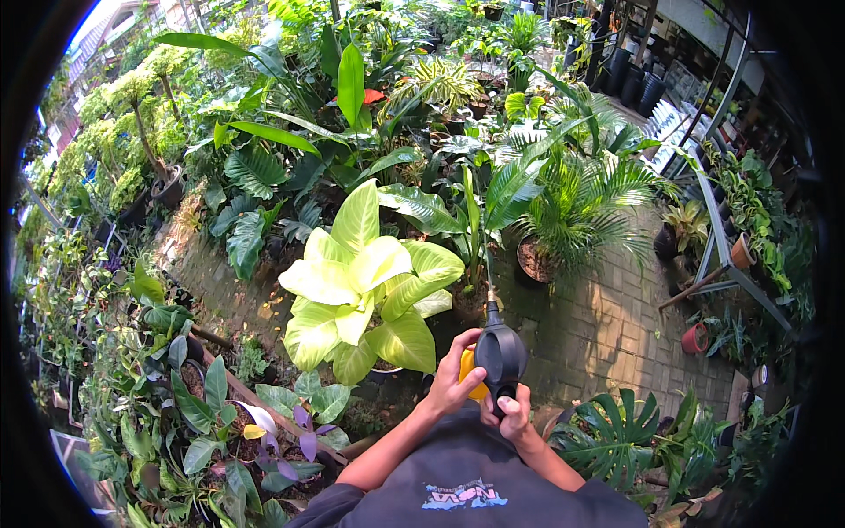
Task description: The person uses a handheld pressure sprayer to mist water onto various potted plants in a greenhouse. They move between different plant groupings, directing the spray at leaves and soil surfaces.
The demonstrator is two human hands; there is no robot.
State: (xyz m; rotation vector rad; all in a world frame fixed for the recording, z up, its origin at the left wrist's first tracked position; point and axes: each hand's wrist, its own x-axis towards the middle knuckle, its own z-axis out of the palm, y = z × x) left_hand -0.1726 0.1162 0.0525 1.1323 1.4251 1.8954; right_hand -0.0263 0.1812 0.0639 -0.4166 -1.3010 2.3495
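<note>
Just beyond the dark shirt, the right hand is curled round the near end of a black tool, and the left hand closes against its yellow part. A thin rod points forward from the tool, its tip hard to make out against leaves. Ahead to the left stands a pale yellow-green plant; farther off, right of the rod, a potted palm rises over paving.
</note>
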